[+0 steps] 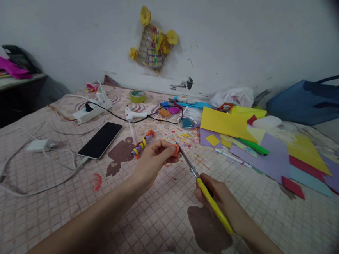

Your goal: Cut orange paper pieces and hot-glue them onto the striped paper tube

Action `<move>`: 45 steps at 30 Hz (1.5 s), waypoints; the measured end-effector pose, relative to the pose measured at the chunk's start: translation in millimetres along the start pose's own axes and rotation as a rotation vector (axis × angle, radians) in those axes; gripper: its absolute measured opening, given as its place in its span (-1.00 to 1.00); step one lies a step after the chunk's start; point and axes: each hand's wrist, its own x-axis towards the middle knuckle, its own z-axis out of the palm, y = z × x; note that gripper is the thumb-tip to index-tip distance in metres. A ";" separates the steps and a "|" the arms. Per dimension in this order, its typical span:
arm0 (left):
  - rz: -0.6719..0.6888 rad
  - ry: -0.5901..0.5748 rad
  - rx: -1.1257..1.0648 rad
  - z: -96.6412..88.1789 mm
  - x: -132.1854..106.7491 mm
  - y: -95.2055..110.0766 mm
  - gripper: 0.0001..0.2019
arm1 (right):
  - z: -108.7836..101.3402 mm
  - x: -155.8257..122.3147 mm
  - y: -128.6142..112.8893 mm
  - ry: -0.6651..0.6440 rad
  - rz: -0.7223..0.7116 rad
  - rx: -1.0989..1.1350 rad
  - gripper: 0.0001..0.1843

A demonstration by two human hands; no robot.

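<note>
My left hand [154, 159] is closed in a pinch on a small orange paper piece [175, 150], held just above the patterned bedsheet [61, 213]. My right hand [219, 199] grips yellow-handled scissors [205, 190]. Their metal blades point up and left, and the tips touch the orange piece. A small rolled paper figure [142, 143] in purple, yellow and orange lies just beyond my left hand. Tiny paper scraps [188, 137] are scattered past the blade tips.
Coloured paper sheets [261, 143] and a green marker [254, 146] spread to the right. A black phone [100, 140], a white charger [38, 145], a power strip [92, 112] with cables, a tape roll [137, 96] and a blue bag [311, 100] lie around. A paper craft [154, 42] hangs on the wall.
</note>
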 end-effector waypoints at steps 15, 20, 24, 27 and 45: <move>0.027 -0.049 0.129 -4.2 2.7 4.4 -0.88 | -0.8 3.4 11.7 -0.007 0.050 0.100 -0.67; 0.000 -0.118 0.080 -5.6 3.7 6.3 -0.94 | -1.3 3.3 9.6 -0.019 0.075 0.142 -0.63; -0.095 -0.171 -0.053 -7.6 5.1 6.5 -0.89 | -0.4 4.0 7.9 -0.019 0.106 0.195 -0.61; -0.099 -0.179 -0.071 -9.2 6.0 5.9 -0.83 | -0.4 4.3 6.6 -0.021 0.122 0.220 -0.60; -0.004 -0.054 0.187 -6.8 4.2 10.3 -0.84 | -4.2 0.8 -9.9 -0.105 0.041 0.135 -0.71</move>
